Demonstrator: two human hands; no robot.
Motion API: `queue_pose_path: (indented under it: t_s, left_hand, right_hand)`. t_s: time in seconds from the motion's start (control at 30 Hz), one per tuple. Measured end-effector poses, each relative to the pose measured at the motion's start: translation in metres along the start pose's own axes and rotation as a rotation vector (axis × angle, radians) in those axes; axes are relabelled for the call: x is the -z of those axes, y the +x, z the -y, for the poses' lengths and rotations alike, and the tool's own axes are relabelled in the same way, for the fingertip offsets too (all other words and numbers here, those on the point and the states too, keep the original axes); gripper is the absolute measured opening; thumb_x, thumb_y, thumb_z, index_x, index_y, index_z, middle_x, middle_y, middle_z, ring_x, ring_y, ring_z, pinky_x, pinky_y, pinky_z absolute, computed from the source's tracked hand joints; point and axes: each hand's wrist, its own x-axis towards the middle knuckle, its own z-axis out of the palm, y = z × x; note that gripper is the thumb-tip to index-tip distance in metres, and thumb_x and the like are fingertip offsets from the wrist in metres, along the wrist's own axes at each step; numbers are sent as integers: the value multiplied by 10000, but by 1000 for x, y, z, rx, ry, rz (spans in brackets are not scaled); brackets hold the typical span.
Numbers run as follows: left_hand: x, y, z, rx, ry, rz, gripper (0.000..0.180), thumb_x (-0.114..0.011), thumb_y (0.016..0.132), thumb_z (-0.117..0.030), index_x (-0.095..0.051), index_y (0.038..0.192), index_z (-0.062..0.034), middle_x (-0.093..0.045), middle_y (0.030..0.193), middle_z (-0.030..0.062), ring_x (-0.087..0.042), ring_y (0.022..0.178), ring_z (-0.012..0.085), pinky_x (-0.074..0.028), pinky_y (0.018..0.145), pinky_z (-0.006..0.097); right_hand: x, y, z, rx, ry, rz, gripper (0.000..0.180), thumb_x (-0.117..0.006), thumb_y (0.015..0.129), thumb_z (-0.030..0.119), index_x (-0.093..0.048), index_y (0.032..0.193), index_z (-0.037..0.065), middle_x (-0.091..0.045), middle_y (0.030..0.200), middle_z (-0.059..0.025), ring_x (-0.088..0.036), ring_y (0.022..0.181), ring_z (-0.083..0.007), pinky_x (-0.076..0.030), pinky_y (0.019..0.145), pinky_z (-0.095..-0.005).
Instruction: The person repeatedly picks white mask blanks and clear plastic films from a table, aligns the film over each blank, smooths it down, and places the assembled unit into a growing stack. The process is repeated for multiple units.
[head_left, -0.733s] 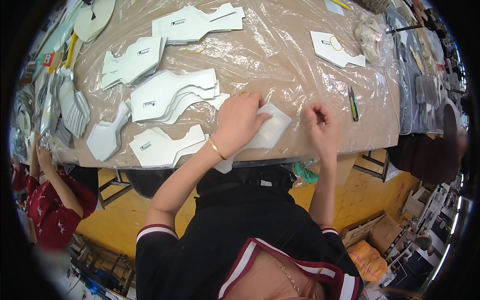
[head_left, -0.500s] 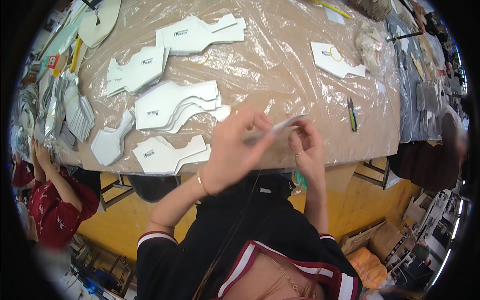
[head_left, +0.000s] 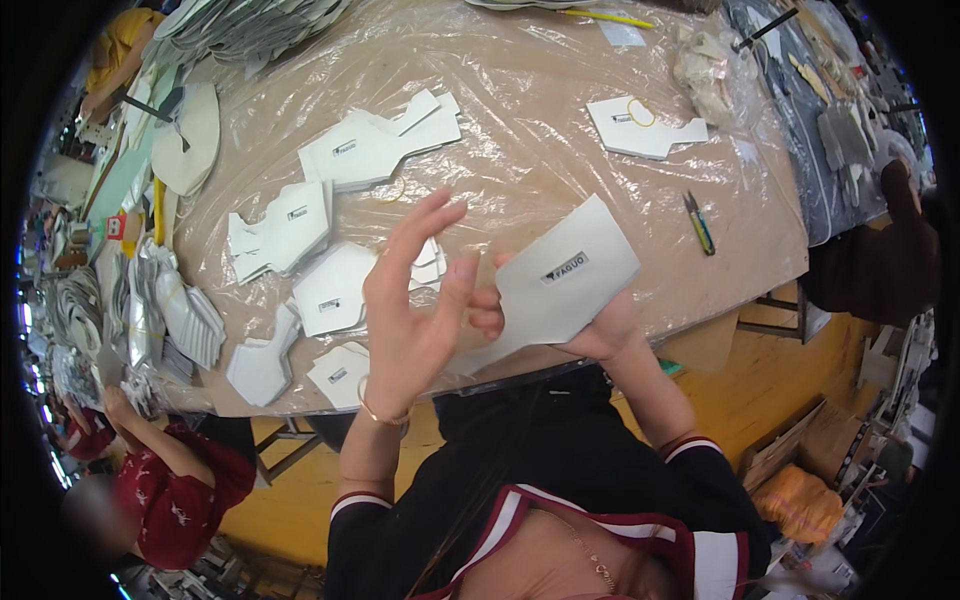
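Note:
My right hand [head_left: 612, 330] supports a white cut piece [head_left: 572, 278] from beneath, with the palm and fingers mostly hidden behind it. The piece has a wide end with a small dark printed label and a narrower tail pointing toward my left hand. Beside its left edge, my left hand [head_left: 410, 315] is raised with the fingers apart; I cannot tell whether its curled fingertips touch the piece. Left of my hands lie several stacks of similar white pieces [head_left: 375, 150], partly hidden by my left hand.
The table [head_left: 530, 140] is covered in clear plastic. To the right lie thread snips [head_left: 699, 225], another white piece [head_left: 640, 130] with a yellow rubber band [head_left: 641, 111], and a bundled plastic bag [head_left: 715, 75]. Grey bundled pieces [head_left: 190, 320] line the left edge, near a person in red [head_left: 185, 490].
The white piece has turned from nearly edge-on to face up, showing its label. My left hand has moved left, away from it, and opened. The whole view has shifted and tilted.

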Motion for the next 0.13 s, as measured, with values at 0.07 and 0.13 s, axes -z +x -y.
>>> queue_pose_path:
  t_s: [0.07,0.13]
  left_hand:
    - [8,12,2,257,-258,182,372,-636,932,-195,-593,1265,-36,-624,1244,167,-609,1099,217,-451,966,358]
    - [12,19,2,376,-419,284,414,-627,950,-234,-559,1310,-41,-626,1242,163,-619,1070,205,-459,950,323]
  right_hand:
    - [0,-2,2,-75,-135,36,887,-234,949,687,-332,1468,-26,-393,1424,-358,-459,1280,-494,-357,1083,-564]
    - [6,9,-5,-90,152,223,944,-240,908,750,-318,1490,11,-343,1460,-362,-429,1308,-501,-277,1129,-588]
